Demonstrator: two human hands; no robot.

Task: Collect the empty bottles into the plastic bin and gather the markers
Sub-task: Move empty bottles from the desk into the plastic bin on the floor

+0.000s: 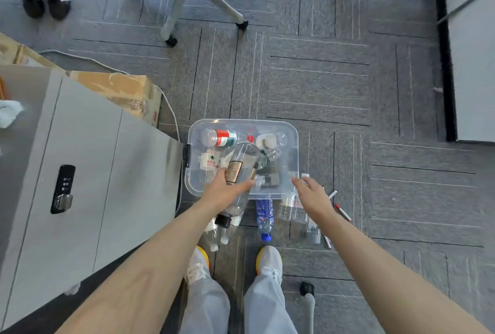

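Left hand [223,191] grips a clear bottle [242,162] over the plastic bin [296,151]; right hand [313,197] hovers spread, apparently empty.

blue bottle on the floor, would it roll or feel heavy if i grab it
The blue bottle lies on its side, so a nudge would probably roll it, though the carpet may slow that. It looks empty, so likely light and easily dented.

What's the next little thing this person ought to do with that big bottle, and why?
Probably tip the large clear bottle forward and release it into the plastic bin. The left hand grips it with its base already above the bin, while its black-capped neck hangs outside the near rim. Other bottles, like the blue-labelled bottle, wait on the floor.
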